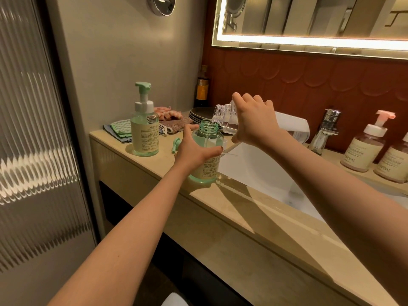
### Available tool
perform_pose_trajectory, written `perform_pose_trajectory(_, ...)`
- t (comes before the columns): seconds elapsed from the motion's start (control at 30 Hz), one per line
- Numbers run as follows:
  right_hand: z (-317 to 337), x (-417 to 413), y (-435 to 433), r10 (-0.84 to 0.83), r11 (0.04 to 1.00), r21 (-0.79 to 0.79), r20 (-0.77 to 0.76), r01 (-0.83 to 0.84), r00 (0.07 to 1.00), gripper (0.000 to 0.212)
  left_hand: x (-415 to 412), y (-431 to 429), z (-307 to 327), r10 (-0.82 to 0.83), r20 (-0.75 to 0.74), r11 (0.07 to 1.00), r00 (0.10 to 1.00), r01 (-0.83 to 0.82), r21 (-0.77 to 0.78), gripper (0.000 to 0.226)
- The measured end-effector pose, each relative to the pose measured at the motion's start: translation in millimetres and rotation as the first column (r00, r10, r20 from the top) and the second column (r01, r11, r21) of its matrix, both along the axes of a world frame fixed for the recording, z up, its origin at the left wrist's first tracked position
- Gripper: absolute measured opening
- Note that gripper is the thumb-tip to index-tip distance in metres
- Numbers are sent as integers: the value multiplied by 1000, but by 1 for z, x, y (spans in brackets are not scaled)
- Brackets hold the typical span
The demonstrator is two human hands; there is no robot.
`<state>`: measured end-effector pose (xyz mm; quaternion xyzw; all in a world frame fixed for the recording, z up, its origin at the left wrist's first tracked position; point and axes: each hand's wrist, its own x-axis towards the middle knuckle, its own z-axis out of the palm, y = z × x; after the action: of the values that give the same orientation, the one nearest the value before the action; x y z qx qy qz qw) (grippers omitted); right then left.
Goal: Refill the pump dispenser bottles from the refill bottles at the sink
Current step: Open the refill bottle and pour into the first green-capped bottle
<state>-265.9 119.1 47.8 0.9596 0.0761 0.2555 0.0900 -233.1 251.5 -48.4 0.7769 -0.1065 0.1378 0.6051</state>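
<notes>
The left hand (pixel 194 149) wraps its grip round the middle of an uncapped green dispenser bottle (pixel 208 138), thumb and fingers curled about the label; the bottle stands upright on the front edge of the beige surface (pixel 154 166), just beside the white sink (pixel 254 168). The right hand (pixel 254 120) has its grip closed on a clear refill bottle (pixel 220 114), tipped over so that its threaded neck points down, just above the green bottle's open mouth. A green pump head (pixel 176 145) lies on the surface behind the left hand. Further left stands a second green pump bottle (pixel 144 129), pump fitted, with folded cloths (pixel 119 131) and a stack of plates (pixel 199 113) behind it. Right of the chrome tap (pixel 325 129) stand two pink pump bottles (pixel 364 149)
</notes>
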Motion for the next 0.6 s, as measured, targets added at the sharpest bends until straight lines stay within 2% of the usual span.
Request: perform_pose_trajectory(0.6,0,1,1,-4,1000,-7,-3,4,1000,89,-1,0,1,3,0,1000,1000,-3,2,77)
